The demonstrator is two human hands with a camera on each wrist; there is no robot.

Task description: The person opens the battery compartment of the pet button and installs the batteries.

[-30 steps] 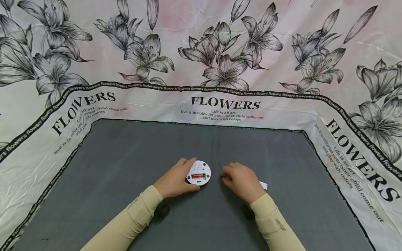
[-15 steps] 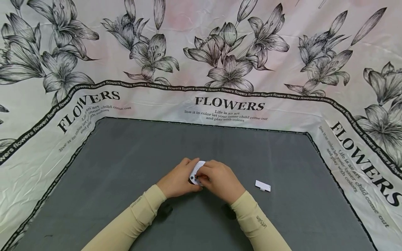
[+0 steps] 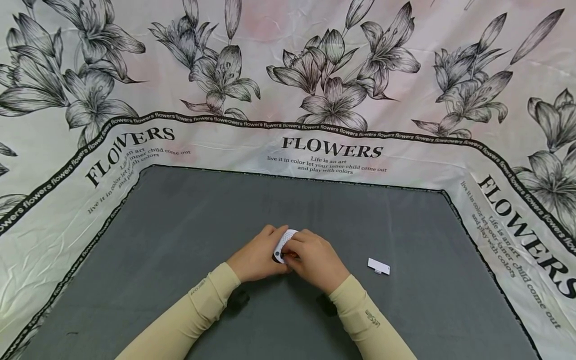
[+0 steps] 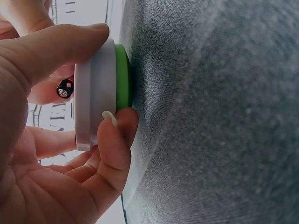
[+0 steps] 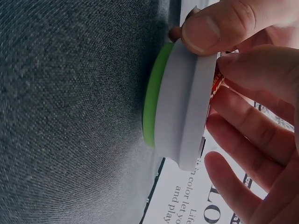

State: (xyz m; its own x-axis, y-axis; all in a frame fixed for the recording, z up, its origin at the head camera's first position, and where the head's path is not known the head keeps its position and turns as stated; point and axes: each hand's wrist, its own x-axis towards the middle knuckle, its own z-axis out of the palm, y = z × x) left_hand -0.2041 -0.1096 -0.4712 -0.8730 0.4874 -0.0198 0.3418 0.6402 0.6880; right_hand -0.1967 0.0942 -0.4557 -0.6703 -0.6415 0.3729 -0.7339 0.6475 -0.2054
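One battery (image 4: 65, 88) being pinched at one round device (image 4: 96, 88)

By the left hand (image 3: 257, 256), the device's rim is being gripped between thumb and curled fingers, apparently so that its back is being presented upward, steadied close above the counter (image 3: 225, 210). Between both hands, the battery is being pinched by fingertips of the right hand (image 3: 317, 257), presumably for fine control. Farther right, a white tabbed cover (image 3: 379, 266) is lying well apart, probably placed there for clearance; it is being shown by the head view only. There, the battery is being mostly hidden; its black end and the device's green underside (image 4: 123, 77) are being revealed from the left wrist.
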